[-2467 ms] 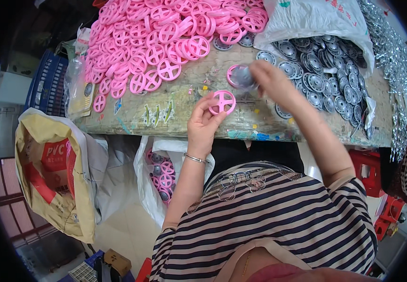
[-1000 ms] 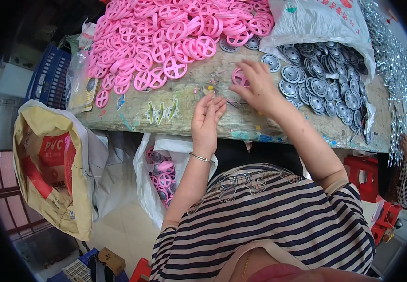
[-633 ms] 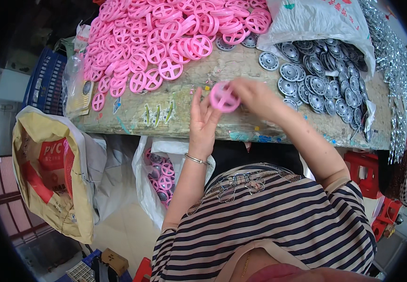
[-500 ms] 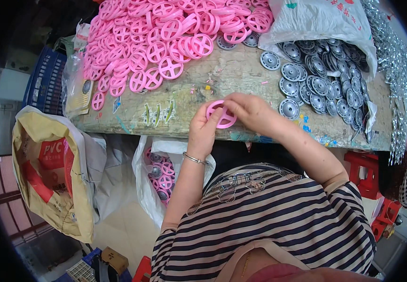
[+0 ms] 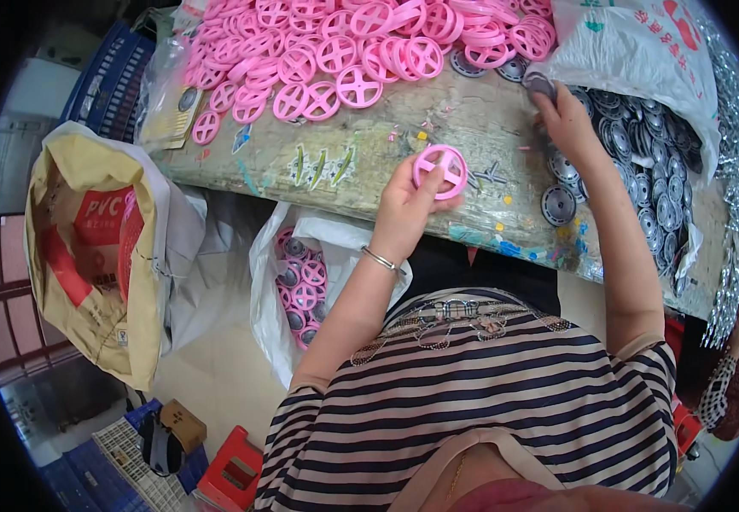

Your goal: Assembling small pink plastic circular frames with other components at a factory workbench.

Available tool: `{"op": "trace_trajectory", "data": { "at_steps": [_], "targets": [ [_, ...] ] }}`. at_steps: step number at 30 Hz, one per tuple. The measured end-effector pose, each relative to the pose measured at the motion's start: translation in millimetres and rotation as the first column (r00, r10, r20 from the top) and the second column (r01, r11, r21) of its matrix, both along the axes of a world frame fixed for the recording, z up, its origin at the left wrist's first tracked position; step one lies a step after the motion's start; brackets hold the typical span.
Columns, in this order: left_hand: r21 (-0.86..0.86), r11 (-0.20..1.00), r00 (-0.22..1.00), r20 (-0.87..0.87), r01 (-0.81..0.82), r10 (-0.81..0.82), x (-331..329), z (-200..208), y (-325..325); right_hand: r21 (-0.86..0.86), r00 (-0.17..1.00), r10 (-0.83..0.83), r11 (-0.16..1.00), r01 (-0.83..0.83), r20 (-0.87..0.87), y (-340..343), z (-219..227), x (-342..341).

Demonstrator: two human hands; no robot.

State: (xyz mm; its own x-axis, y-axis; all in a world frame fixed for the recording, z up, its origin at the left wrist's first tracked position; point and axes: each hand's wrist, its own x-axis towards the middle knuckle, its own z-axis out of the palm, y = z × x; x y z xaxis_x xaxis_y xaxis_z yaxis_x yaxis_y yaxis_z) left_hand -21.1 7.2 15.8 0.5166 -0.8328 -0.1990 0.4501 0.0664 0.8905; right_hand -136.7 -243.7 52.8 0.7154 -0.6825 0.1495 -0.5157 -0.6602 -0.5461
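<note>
My left hand (image 5: 405, 207) grips a pink spoked plastic wheel (image 5: 450, 165) by its left side, thumb over the spokes, above the front part of the worktable (image 5: 369, 147). My right hand (image 5: 567, 124) reaches out to the far right, its fingers closed on a grey hubcap-like disc (image 5: 540, 84) seen nearly edge-on. Beside that hand spreads a pile of grey discs (image 5: 617, 141), part of it inside a white plastic bag (image 5: 625, 53). A large heap of pink spoked wheels (image 5: 301, 53) covers the back of the table.
Below the table edge, an open white bag (image 5: 269, 256) holds pink wheels with grey centres (image 5: 304, 296). Left of it stands an open tan sack (image 5: 49, 328). Silver tinsel (image 5: 732, 171) hangs at the right, and a red stool (image 5: 231, 468) is at lower left.
My right hand has left the pink wheel and moved far right, where it now holds a grey disc. My left hand keeps the wheel. The whole view has shifted.
</note>
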Motion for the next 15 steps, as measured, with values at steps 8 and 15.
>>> {"op": "trace_trajectory", "data": {
  "at_steps": [8, 15],
  "targets": [
    [-0.185, 0.982, 0.992, -0.112, 0.04, -0.061, 2, -3, 2, 0.246, 0.92, 0.312, 0.897, -0.367, 0.238, 116, 10, 13],
    [-0.202, 0.977, 0.995, -0.045, 0.074, -0.085, 3, -4, 2, 0.374, 0.934, 0.234, 0.868, -0.326, 0.271, 113, -6, 20]
  ]
}}
